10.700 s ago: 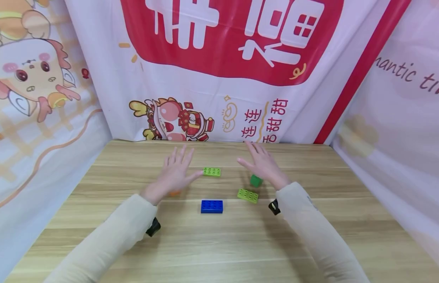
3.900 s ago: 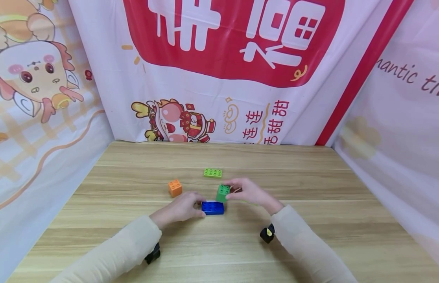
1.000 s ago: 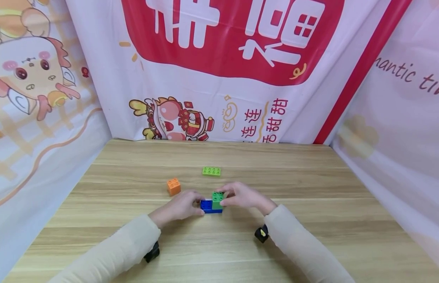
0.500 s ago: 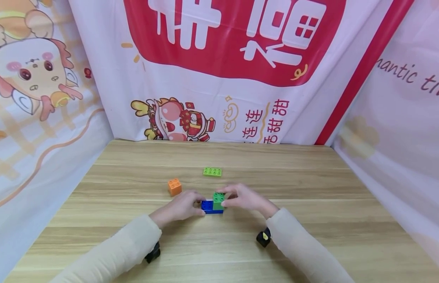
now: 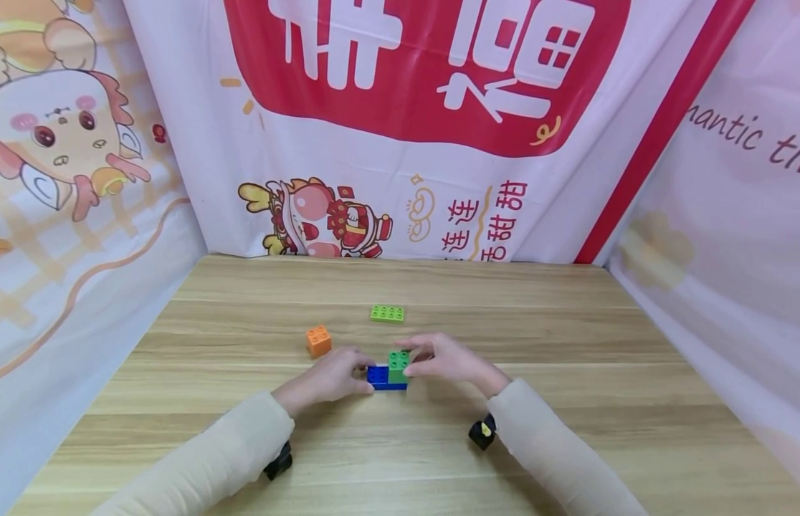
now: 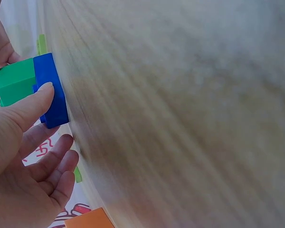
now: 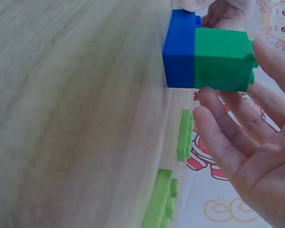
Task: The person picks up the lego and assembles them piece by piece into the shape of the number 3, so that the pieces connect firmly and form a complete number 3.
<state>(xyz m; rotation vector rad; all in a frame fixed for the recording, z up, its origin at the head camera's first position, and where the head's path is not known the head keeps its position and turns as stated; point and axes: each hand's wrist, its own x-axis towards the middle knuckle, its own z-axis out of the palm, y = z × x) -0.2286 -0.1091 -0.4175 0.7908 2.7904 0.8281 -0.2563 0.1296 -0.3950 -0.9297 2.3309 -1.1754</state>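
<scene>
The blue brick (image 5: 377, 375) lies on the table, a green brick (image 5: 398, 367) seated on the right half of its studs. My left hand (image 5: 332, 374) pinches the blue brick's left end; in the left wrist view its thumb lies on the blue brick (image 6: 53, 92) and the other fingers are loosely bent. Around the green brick (image 7: 223, 59) are the thumb and fingers of my right hand (image 5: 445, 360), thumb at its studded side and fingertips at its opposite edge in the right wrist view.
An orange brick (image 5: 319, 342) sits behind my left hand. Farther back lies a flat lime brick (image 5: 388, 313). A second lime brick (image 7: 159, 202), behind my right hand in the head view, shows in the right wrist view. Printed cloth (image 5: 348, 158) stands along the table's back edge.
Both hands were spread above the table at first. My right hand then carried the green brick left and set it on the blue brick, which my left hand took hold of. The last second shows little movement.
</scene>
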